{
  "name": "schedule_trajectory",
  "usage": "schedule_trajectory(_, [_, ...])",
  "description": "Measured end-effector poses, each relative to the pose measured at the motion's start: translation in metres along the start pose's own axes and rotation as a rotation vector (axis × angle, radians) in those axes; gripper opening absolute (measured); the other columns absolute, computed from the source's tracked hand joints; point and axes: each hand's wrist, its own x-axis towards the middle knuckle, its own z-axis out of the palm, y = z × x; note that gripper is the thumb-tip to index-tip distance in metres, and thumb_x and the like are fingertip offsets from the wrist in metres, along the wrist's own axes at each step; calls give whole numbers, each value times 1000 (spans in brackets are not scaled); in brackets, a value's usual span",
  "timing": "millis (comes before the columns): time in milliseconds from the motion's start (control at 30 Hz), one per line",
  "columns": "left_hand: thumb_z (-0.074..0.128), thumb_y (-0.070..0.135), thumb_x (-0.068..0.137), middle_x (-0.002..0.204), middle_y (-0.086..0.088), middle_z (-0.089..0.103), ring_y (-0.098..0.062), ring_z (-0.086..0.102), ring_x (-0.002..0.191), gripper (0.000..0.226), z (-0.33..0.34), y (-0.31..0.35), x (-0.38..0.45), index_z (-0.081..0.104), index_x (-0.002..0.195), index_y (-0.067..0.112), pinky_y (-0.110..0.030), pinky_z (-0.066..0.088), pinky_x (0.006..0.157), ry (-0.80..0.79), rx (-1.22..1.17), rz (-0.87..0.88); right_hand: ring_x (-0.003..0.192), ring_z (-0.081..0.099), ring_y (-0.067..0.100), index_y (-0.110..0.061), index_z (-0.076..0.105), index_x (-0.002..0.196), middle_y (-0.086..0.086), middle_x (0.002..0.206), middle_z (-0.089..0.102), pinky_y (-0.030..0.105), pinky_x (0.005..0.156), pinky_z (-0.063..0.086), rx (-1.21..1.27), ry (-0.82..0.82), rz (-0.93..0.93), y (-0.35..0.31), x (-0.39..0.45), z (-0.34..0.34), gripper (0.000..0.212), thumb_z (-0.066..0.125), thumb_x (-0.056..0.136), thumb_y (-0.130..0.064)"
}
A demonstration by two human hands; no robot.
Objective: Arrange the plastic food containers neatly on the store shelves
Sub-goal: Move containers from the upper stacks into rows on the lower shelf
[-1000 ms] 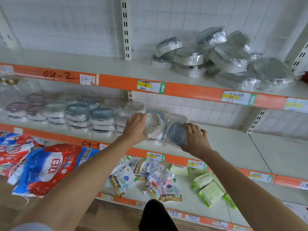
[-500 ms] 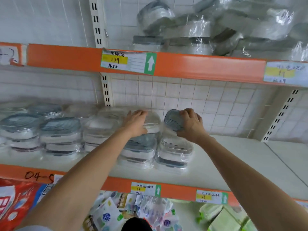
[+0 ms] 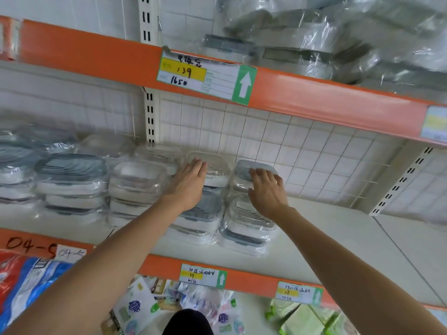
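On the middle shelf [image 3: 338, 238], two wrapped container stacks are being squared. The left hand [image 3: 188, 182] and right hand [image 3: 267, 189] are laid flat, fingers extended, upon the beige-lidded container [image 3: 215, 165] and grey-lidded container [image 3: 254, 166]. Aligning nudges are probably needed next.

The right hand [image 3: 267, 189] no longer grips the grey-lidded container [image 3: 254, 169] upright. That container now lies flat on top of the right stack [image 3: 244, 228], with the hand's fingers spread loosely over its lid. The left hand [image 3: 189, 183] has flattened further across the clear-lidded container [image 3: 212, 165] just to the left. The view has moved closer to the middle shelf [image 3: 314, 240].
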Motion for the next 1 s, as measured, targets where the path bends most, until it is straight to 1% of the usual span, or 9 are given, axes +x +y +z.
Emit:
schedule_trajectory(33, [40, -5, 89, 158, -15, 10, -26, 9, 146, 68, -4, 1, -4, 9, 150, 0, -37, 8, 120, -9, -23, 4, 136, 27, 25, -12, 26, 145, 8, 146, 33, 41, 112, 18, 10, -3, -12, -3, -3, -5, 54, 41, 95, -27])
schedule_trajectory(100, [43, -3, 90, 155, -14, 21, -27, 20, 143, 62, -14, 5, -11, 21, 147, 0, -35, 14, 119, 32, -46, 32, 134, 30, 23, -13, 32, 142, 6, 144, 36, 40, 111, 21, 2, 0, -67, -12, -11, -16, 51, 43, 94, -28])
schedule_trajectory(267, [49, 6, 88, 132, -4, 47, -20, 42, 122, 42, -45, 16, -47, 51, 130, 9, -39, 29, 109, 59, -61, 147, 125, 38, 23, -13, 41, 136, 5, 135, 43, 36, 101, 31, -2, -126, -258, -38, -41, -53, 45, 42, 95, -30])
schedule_trajectory(400, [48, 16, 90, 122, -4, 54, -20, 47, 115, 33, -76, 19, -87, 57, 122, 11, -34, 39, 99, -56, -58, 230, 129, 37, 25, -12, 39, 137, 8, 140, 42, 37, 104, 30, -15, -233, -339, -55, -63, -90, 48, 44, 94, -32])
schedule_trajectory(533, [42, 26, 93, 115, -1, 59, -18, 50, 111, 32, -130, 14, -120, 59, 116, 13, -31, 42, 94, -85, -38, 250, 124, 40, 25, -12, 43, 132, 8, 134, 46, 37, 98, 35, -45, -275, -413, -67, -89, -133, 45, 43, 94, -37])
schedule_trajectory(700, [46, 25, 90, 102, -4, 65, -20, 58, 99, 28, -220, 13, -154, 65, 104, 9, -33, 47, 84, -62, -76, 219, 116, 47, 25, -11, 49, 127, 8, 123, 54, 37, 91, 42, 22, -235, -475, -78, -115, -208, 42, 43, 94, -37])
schedule_trajectory(867, [71, 9, 71, 71, -5, 66, -23, 64, 69, 5, -305, 17, -170, 68, 73, 5, -31, 53, 57, 109, -144, 228, 97, 59, 31, -5, 62, 108, 13, 100, 63, 37, 77, 48, 115, -75, -514, -87, -130, -280, 32, 56, 88, -30])
schedule_trajectory(933, [70, 9, 76, 74, -2, 67, -20, 63, 69, 2, -327, 20, -171, 68, 76, 8, -29, 52, 59, 159, -238, 153, 95, 60, 31, -5, 64, 105, 12, 96, 64, 36, 74, 48, 142, -6, -492, -87, -130, -300, 30, 57, 87, -29])
schedule_trajectory(1000, [65, 14, 82, 77, 1, 66, -18, 62, 71, 5, -340, 21, -168, 67, 79, 10, -29, 50, 60, 200, -326, 38, 100, 59, 30, -7, 63, 109, 11, 100, 64, 35, 78, 47, 167, 12, -467, -86, -130, -311, 32, 56, 89, -30])
